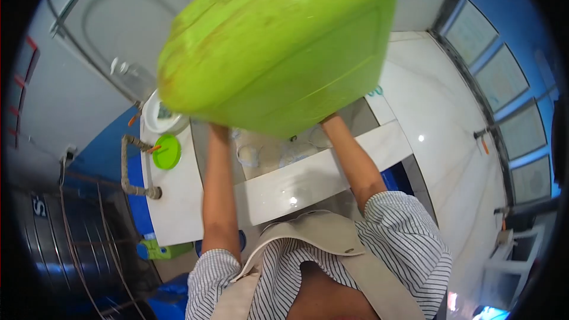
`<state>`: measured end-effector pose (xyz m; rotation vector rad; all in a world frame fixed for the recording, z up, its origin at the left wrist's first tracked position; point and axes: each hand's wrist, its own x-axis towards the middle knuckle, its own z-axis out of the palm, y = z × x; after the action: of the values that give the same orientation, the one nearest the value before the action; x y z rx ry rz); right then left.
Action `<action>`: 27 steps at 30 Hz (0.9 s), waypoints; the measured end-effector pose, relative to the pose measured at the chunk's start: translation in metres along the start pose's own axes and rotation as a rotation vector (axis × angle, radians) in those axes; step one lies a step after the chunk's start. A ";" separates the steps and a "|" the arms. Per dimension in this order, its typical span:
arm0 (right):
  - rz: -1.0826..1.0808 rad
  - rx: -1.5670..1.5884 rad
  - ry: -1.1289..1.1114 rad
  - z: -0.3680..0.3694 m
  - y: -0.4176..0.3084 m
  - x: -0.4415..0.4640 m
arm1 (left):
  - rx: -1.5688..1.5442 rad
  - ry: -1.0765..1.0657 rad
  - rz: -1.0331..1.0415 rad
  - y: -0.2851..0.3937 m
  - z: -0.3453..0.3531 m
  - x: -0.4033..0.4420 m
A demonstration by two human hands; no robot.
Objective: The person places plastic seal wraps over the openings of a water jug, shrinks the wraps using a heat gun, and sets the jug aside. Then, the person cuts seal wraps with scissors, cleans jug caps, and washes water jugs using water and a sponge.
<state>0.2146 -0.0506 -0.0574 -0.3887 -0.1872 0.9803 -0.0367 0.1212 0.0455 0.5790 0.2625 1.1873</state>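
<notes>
A white counter point(450, 136) runs along the far side and both flanks, and in front of it the green tub point(296, 53) fills the upper middle of the view, lifted above the sink point(363, 117) and tilted, with a broad outer face toward the camera; its inside does not show. The step in hand seems to be holding the tub up over the sink, and any move from here would call for level, two-handed support, since so bulky a piece could swing or slip if wet. Both arms reach forward, elbows slightly bent, forearms rising on either side of the sink's front ledge. The left hand point(219, 133) and right hand point(329, 120) vanish at the tub's lower edge, so I cannot tell how the fingers are closed, though its weight appears to rest on them. Left of the sink sit a white bowl point(153, 120) and a smaller green dish point(170, 157); clear round pieces point(248, 155) lie in the sink below.
</notes>
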 end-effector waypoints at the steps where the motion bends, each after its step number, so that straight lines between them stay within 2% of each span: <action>1: -0.013 0.008 -0.005 0.002 -0.004 -0.004 | 0.021 -0.079 -0.009 -0.013 0.005 0.000; 4: -0.061 0.018 -0.036 0.002 -0.044 -0.020 | 0.074 -0.294 -0.012 -0.048 0.009 -0.002; 5: -0.073 0.020 -0.051 0.002 -0.057 -0.026 | 0.069 -0.305 -0.023 -0.051 0.010 0.004; 7: -0.089 0.032 -0.066 0.003 -0.064 -0.033 | -0.031 -0.044 0.012 -0.047 0.005 0.020; 10: -0.127 0.045 -0.095 0.010 -0.065 -0.041 | 0.086 -0.070 0.016 -0.081 0.035 -0.005; 14: -0.204 0.034 -0.154 0.015 -0.116 -0.081 | 0.270 -0.101 0.019 -0.118 0.080 -0.066; 16: -0.249 0.022 -0.170 0.021 -0.136 -0.109 | 0.517 -0.238 0.092 -0.117 0.105 -0.098; 17: -0.278 0.010 -0.178 0.025 -0.143 -0.125 | 0.508 -0.262 0.080 -0.123 0.122 -0.117; 19: -0.349 -0.008 -0.180 0.028 -0.155 -0.157 | 0.174 -0.590 -0.094 -0.138 0.149 -0.153; 20: -0.389 -0.020 -0.184 0.028 -0.166 -0.176 | 0.159 -0.621 -0.119 -0.139 0.158 -0.171; 22: -0.465 -0.032 -0.166 0.013 -0.192 -0.212 | 0.353 -0.795 -0.031 -0.140 0.168 -0.204; 23: -0.501 -0.055 -0.150 0.011 -0.204 -0.238 | 0.331 -0.824 -0.053 -0.143 0.176 -0.222; 27: -0.609 -0.122 -0.069 0.006 -0.238 -0.351 | 0.561 -0.942 -0.150 -0.143 0.190 -0.305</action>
<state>0.2036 -0.4603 0.0508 -0.3772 -0.4028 0.3829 0.0576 -0.2511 0.0915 1.5076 -0.1804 0.5816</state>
